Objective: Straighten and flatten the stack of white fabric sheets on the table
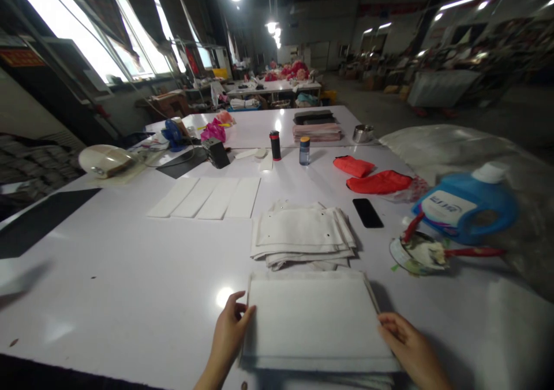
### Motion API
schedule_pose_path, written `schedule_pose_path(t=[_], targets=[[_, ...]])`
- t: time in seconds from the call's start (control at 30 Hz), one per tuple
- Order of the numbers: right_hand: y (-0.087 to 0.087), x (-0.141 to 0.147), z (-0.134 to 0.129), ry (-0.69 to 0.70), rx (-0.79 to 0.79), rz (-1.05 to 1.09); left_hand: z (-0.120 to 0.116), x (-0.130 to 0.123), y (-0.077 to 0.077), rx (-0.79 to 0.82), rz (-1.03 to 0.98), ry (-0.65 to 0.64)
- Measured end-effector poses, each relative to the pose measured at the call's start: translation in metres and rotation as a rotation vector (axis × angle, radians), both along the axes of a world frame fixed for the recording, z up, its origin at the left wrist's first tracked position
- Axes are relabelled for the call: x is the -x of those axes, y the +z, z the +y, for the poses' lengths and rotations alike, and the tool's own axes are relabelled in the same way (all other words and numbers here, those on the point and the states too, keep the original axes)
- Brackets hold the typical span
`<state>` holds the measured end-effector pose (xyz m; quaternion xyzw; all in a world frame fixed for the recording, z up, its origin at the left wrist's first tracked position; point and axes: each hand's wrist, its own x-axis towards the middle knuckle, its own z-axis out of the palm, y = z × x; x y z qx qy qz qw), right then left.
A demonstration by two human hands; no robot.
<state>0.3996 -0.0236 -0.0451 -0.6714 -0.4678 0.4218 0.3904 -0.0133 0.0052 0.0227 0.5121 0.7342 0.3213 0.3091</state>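
Note:
A stack of white rectangular fabric pieces (311,321) lies at the table's front edge. My left hand (230,327) is at the stack's left edge, thumb and fingers closed on its side. On the opposite side, my right hand (404,341) pinches the right edge between thumb and fingers. Just beyond lies a looser pile of white pieces (298,228) with small dark dots. Four white strips (208,198) lie side by side farther back on the left.
On the right are a black phone (367,213), a tin with pale paste (419,254) and red-handled brushes, a blue jug (467,205) and red cloth (378,182). Two bottles (304,152) (275,146) stand farther back. Dark sheets (41,220) lie left.

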Motion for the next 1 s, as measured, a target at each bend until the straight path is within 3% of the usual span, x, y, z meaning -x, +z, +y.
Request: schedule_pose_path(t=[0.27, 0.43, 0.53, 0.63, 0.77, 1.0], targets=[[0.001, 0.0, 0.0, 0.007, 0.003, -0.014, -0.003, 0.0, -0.002, -0.014, 0.098, -0.044], [0.012, 0.006, 0.001, -0.031, 0.001, -0.059, -0.005, -0.007, -0.007, -0.31, 0.425, -0.142], [0.016, 0.009, 0.002, -0.049, -0.003, -0.104, -0.003, -0.026, -0.002, -0.463, 0.557, -0.28], [0.017, 0.011, 0.002, -0.047, -0.008, -0.137, -0.001, -0.049, 0.0, -0.522, 0.674, -0.496], [0.01, 0.011, 0.002, -0.034, -0.006, -0.147, 0.003, -0.066, -0.005, -0.532, 0.814, -0.706], [0.007, 0.005, 0.003, 0.0, 0.041, -0.175, 0.007, -0.065, -0.016, -0.406, 0.773, -0.787]])
